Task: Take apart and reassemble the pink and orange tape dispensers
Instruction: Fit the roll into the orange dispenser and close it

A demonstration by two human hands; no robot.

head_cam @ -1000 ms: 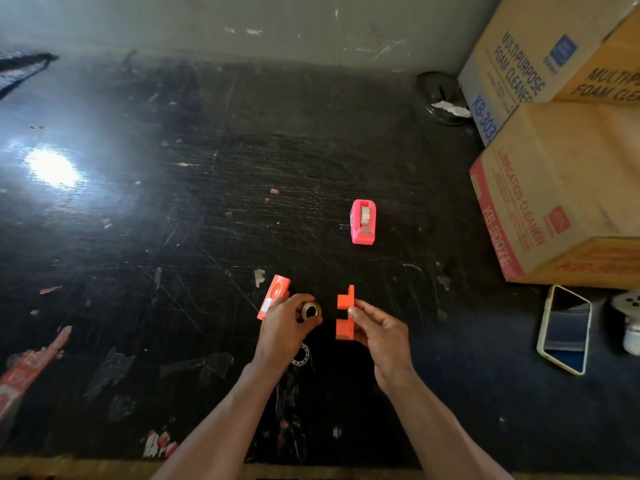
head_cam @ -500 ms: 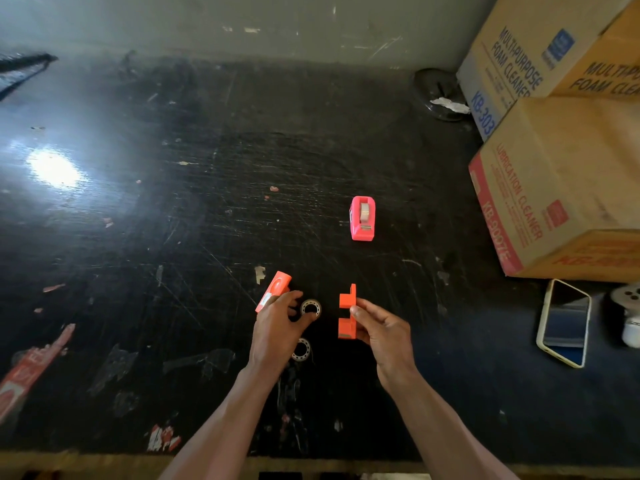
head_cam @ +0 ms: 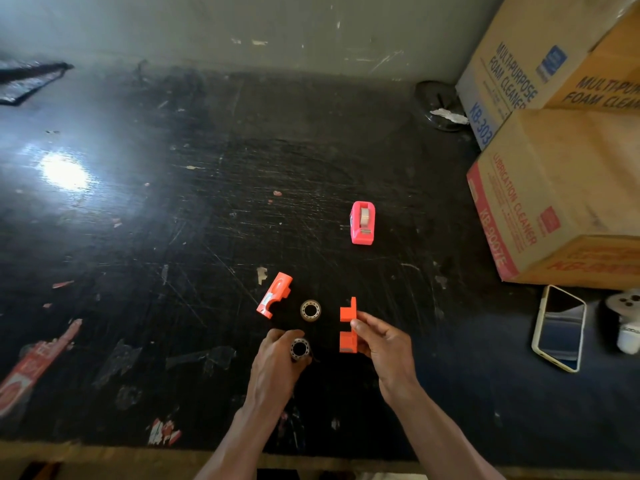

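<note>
The pink tape dispenser [head_cam: 362, 223] stands whole on the black table, tape roll inside, beyond my hands. The orange dispenser is in pieces. One orange half [head_cam: 274, 295] lies flat on the table to the left. A tape roll [head_cam: 310, 310] lies beside it, free of my hands. My right hand [head_cam: 382, 344] pinches the other orange half [head_cam: 347, 326] upright by its edge. My left hand [head_cam: 275, 358] has its fingers closed around a small dark ring-shaped spool [head_cam: 300, 349] just above the table.
Two cardboard boxes [head_cam: 561, 202] are stacked at the right. A phone [head_cam: 558, 328] and a small white object [head_cam: 627, 327] lie near the right edge. A dark round dish [head_cam: 440, 105] sits by the back wall. Torn stickers mark the table's left front.
My left hand set the tape roll down on the table, drew back toward me and closed on the dark spool. My right hand kept holding the orange half.
</note>
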